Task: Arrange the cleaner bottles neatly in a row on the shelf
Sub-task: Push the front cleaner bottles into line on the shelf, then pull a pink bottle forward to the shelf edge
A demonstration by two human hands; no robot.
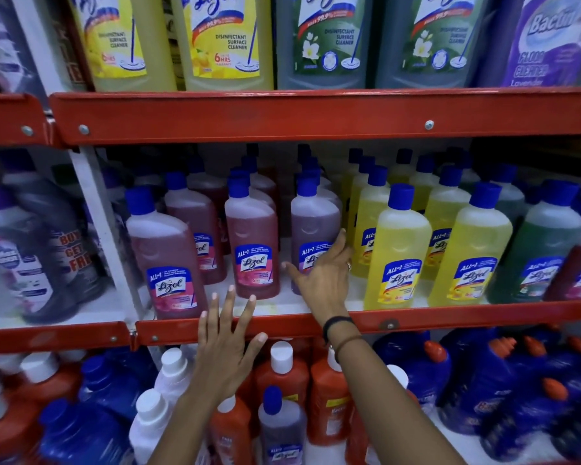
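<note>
On the middle shelf [450, 318] stand blue-capped cleaner bottles in rows running back. A pink bottle [166, 256] leans at the front left, and another pink bottle [253, 243] stands upright beside it. A purple bottle [311, 226] stands to its right, then yellow bottles [398, 253] and a green bottle [537, 250]. My right hand [322, 276] is open, its fingers spread against the front of the purple bottle without gripping it. My left hand [227, 344] is open too, hovering over the red shelf lip below the pink bottles.
The red upper shelf beam [282, 117] carries large yellow, green and purple cleaner bottles. Below stand orange, white-capped and dark blue bottles [503, 380]. A white upright post [98, 209] divides off grey bottles [34, 250] at left.
</note>
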